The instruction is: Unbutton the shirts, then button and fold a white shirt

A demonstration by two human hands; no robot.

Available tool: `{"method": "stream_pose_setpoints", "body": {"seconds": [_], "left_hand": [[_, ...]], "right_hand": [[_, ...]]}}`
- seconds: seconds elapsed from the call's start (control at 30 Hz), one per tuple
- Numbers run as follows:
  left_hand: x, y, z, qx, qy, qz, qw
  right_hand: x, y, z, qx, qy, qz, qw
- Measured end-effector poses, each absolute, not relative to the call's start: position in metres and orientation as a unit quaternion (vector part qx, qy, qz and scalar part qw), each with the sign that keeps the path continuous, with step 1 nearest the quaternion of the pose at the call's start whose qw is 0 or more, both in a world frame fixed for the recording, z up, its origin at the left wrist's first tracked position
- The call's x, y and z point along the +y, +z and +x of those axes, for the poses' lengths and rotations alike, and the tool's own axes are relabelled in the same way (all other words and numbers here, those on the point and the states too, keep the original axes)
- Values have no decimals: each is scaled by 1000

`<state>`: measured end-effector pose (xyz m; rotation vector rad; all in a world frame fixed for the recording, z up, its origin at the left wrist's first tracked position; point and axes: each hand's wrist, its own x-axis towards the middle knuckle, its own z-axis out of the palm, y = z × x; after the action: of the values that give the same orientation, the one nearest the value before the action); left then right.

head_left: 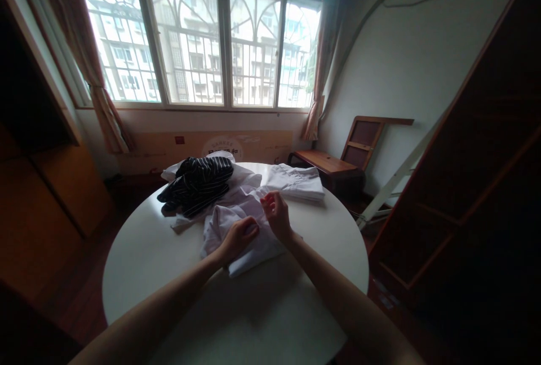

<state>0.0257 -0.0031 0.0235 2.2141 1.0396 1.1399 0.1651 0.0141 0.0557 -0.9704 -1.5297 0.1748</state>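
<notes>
A crumpled white garment (253, 244) lies near the middle of a round white table (152, 252). My left hand (239, 236) rests on it with fingers curled into the cloth. My right hand (275, 214) hovers just to the right, fingers pinched on a fold of the same garment. Behind them lies a black striped garment (198, 182) on more white cloth. A folded white garment (296, 182) sits at the far right of the table.
A wooden chair (338, 159) stands at the right behind the table. A dark wooden frame (465, 185) leans at the far right. A wooden cabinet (38, 185) stands at the left. A barred window (203, 38) with curtains fills the back wall.
</notes>
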Motion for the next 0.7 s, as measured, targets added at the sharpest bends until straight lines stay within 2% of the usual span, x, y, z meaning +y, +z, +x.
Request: {"method": "stream_pose_setpoints", "body": {"seconds": [0.23,0.43,0.7], "left_hand": [[16,22,16,484,460,717,202],[15,18,19,497,463,712,177],[13,19,19,510,455,712,164]], "right_hand": [[10,50,162,-806,79,-383,445],[10,47,158,-803,71,-433,404],[11,48,160,-815,70,-416,398]]}}
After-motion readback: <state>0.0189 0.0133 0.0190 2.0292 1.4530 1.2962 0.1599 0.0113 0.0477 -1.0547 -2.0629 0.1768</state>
